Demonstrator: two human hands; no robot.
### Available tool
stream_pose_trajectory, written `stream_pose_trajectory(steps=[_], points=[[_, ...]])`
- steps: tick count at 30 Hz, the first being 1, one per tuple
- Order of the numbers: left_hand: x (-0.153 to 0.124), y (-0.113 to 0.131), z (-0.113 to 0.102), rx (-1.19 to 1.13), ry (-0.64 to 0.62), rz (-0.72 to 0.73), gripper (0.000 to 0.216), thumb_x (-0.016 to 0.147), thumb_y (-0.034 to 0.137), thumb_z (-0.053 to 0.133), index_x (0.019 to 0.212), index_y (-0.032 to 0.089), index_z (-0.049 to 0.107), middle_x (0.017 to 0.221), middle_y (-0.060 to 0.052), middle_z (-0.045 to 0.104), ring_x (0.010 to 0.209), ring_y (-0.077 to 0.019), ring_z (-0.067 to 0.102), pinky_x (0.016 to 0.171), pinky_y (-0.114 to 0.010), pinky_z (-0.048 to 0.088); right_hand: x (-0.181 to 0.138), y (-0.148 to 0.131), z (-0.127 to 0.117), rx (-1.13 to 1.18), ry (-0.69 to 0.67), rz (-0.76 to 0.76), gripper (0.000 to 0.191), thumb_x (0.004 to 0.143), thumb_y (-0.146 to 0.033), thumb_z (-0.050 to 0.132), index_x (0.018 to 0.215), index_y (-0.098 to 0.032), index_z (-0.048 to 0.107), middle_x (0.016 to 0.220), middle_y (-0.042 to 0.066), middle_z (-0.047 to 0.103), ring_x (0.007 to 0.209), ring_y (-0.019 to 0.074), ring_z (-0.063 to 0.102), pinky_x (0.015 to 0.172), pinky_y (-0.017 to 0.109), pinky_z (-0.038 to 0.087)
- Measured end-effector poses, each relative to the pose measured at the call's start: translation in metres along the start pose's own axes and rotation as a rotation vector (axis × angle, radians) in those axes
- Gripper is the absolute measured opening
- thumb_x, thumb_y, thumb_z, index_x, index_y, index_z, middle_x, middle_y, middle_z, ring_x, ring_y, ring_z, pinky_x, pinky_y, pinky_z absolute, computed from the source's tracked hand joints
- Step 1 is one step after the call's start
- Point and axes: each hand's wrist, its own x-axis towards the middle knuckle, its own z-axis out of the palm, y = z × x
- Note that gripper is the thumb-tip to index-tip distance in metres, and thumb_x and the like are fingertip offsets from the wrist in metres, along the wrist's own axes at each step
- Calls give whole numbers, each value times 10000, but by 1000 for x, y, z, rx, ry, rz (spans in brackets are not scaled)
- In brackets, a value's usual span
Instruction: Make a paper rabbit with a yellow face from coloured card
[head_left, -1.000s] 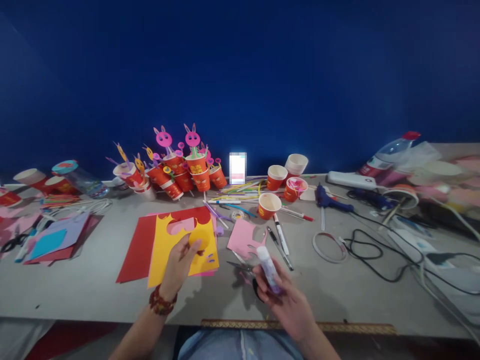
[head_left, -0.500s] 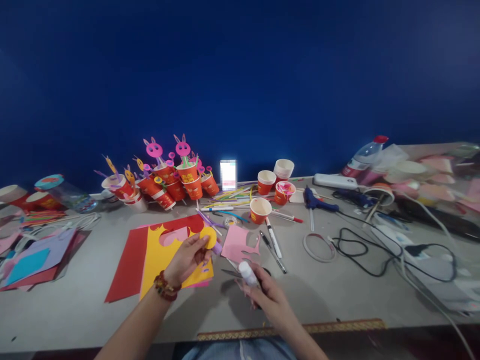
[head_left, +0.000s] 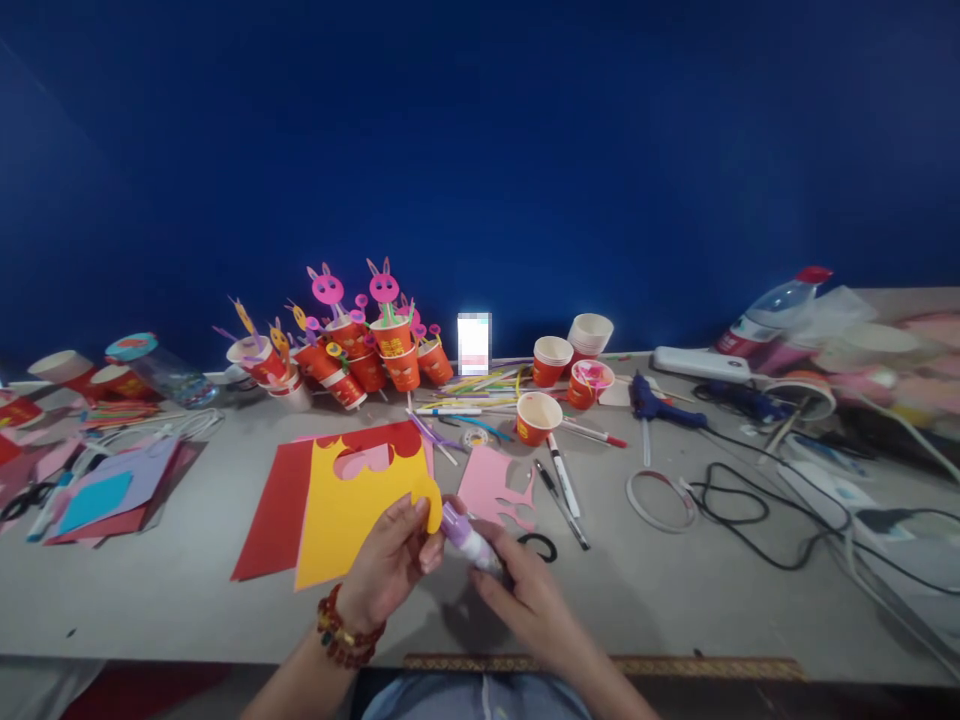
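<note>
My left hand (head_left: 394, 560) pinches a small yellow paper circle (head_left: 426, 503) between thumb and fingers, tilted partly edge-on. My right hand (head_left: 525, 590) is wrapped round a glue stick (head_left: 476, 550) with a white body; its purple cap (head_left: 454, 522) points at my left hand, close beside the circle. A black scissors handle (head_left: 541, 546) shows beyond my right hand, the rest hidden. Beneath and left of my hands lies a yellow sheet (head_left: 337, 520) with round cut-outs, over a red sheet (head_left: 270, 515). A pink paper scrap (head_left: 487, 480) lies just beyond the glue stick.
Red paper cups (head_left: 395, 340) with pink rabbit faces stand along the back left. Plain cups (head_left: 538, 420) and pens (head_left: 564, 478) are right of centre. A blue glue gun (head_left: 664, 408) with a black cable and a tape ring (head_left: 660, 502) lie farther right.
The purple cap, earlier held in my left hand apart from the glue stick, is now at the glue stick's end. My hands have come together, and the view has shifted slightly.
</note>
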Motion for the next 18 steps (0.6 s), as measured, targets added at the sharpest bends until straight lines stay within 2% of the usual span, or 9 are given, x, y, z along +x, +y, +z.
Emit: stream_pose_trajectory(steps=[2,5,7,10,14,18], points=[[-2,0,1,65,0,43,308,820,428,711,853,122,686,664,-13,618,436,-42,405,472,-199,382,0,-2,-2,-39,-28,3,463,905,-255,531,1367,-246,504,1125,69,710,892,240,659,793,301,475],[-6,-1,1,137,20,90,296,830,433,690,885,143,696,815,-45,670,426,-34,418,453,-206,377,1,-5,-1,-46,-53,-10,510,913,-265,518,1420,-260,461,1191,77,695,947,253,664,829,316,477],[-8,-1,1,171,33,106,315,818,453,696,867,141,693,885,-67,684,421,-28,416,441,-204,372,2,-5,1,-47,-52,-11,500,909,-275,523,1407,-252,483,1132,81,717,932,261,672,815,316,484],[-13,-4,0,198,32,117,345,814,471,699,823,126,683,896,-89,690,436,-36,438,447,-204,376,4,-7,4,-50,-59,-6,493,899,-269,532,1391,-252,504,1051,73,741,883,260,685,768,303,489],[-19,-14,-3,184,64,162,333,833,458,689,843,125,692,933,-101,695,459,-47,459,464,-207,383,5,-10,8,-36,-70,-12,525,893,-227,526,1413,-277,473,1141,65,724,939,256,688,786,298,481],[-20,-25,-7,151,70,143,316,857,451,667,869,136,692,937,-90,697,448,-37,449,474,-203,377,3,-7,11,-53,-61,18,468,905,-270,541,1372,-250,520,1142,91,725,959,271,690,788,304,486]])
